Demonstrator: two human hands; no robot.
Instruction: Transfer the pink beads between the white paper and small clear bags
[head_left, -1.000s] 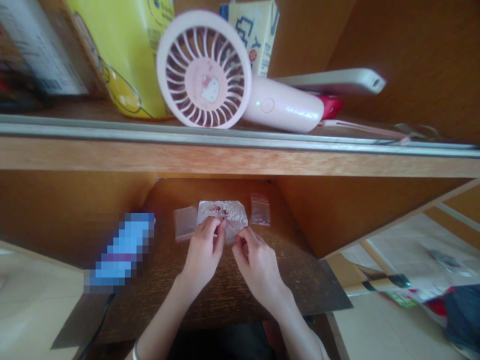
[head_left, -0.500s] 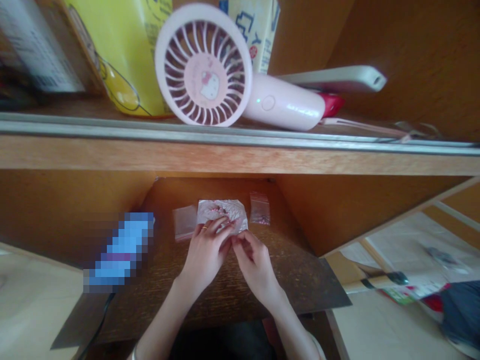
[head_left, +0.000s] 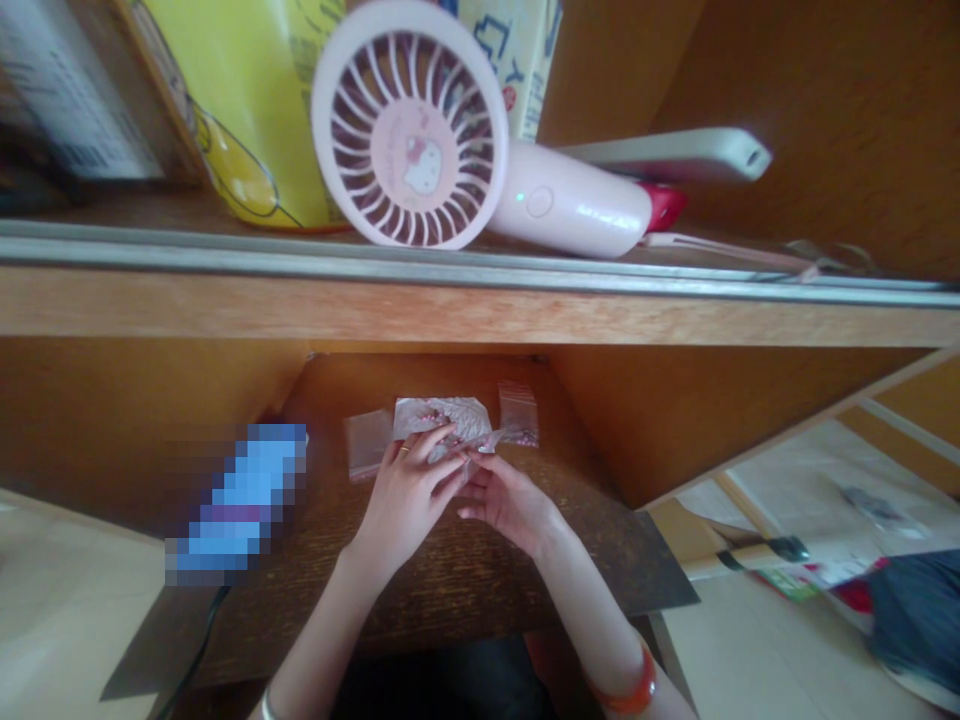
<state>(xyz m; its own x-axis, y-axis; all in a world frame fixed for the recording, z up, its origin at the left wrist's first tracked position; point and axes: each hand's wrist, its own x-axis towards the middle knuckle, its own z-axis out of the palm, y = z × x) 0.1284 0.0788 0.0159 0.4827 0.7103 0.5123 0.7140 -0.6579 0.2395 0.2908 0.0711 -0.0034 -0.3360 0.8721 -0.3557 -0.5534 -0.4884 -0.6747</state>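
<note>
Pinching the near edge of the crinkled packet (head_left: 442,413), the left hand (head_left: 405,492) and right hand (head_left: 508,497) keep fingers closed on it at 12 o'clock on the dark desk (head_left: 450,590). A clear bag (head_left: 367,443) lies at its 9 o'clock and a second bag (head_left: 519,410) at 3 o'clock.

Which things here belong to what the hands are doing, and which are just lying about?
In hand: left hand and right hand, both at the crinkled silvery sheet with tiny pink bits; small clear plastic bag to its left; small clear plastic bag with pink bits to its right.
Lying about: pink round handheld fan, yellow printed pack and flat white slab on the wooden shelf.
</note>
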